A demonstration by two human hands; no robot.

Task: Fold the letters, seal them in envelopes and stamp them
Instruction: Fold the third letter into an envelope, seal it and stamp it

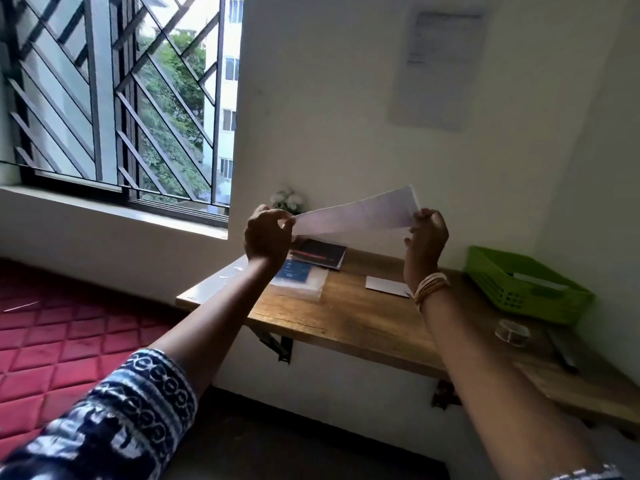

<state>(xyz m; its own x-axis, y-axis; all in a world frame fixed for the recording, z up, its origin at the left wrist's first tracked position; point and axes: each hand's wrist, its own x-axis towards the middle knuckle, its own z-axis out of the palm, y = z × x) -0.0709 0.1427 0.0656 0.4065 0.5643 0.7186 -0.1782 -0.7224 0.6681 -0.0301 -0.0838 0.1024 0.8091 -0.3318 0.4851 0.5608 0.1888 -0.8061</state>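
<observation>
A white printed letter [360,213] is held up in the air above the wooden desk [353,317]. My left hand [266,233] pinches its left end and my right hand [427,233] pinches its right end. The sheet looks folded lengthwise into a long strip, seen nearly edge-on. A white envelope [388,286] lies flat on the desk below my right wrist. A clear roll of tape [512,332] sits near the desk's right side.
A green plastic basket [519,289] with white paper in it stands at the desk's back right. Dark booklets [320,254] and a clear sleeve with a blue card [299,275] lie at the back left. A dark pen [562,351] lies right. A red mattress [52,337] is left.
</observation>
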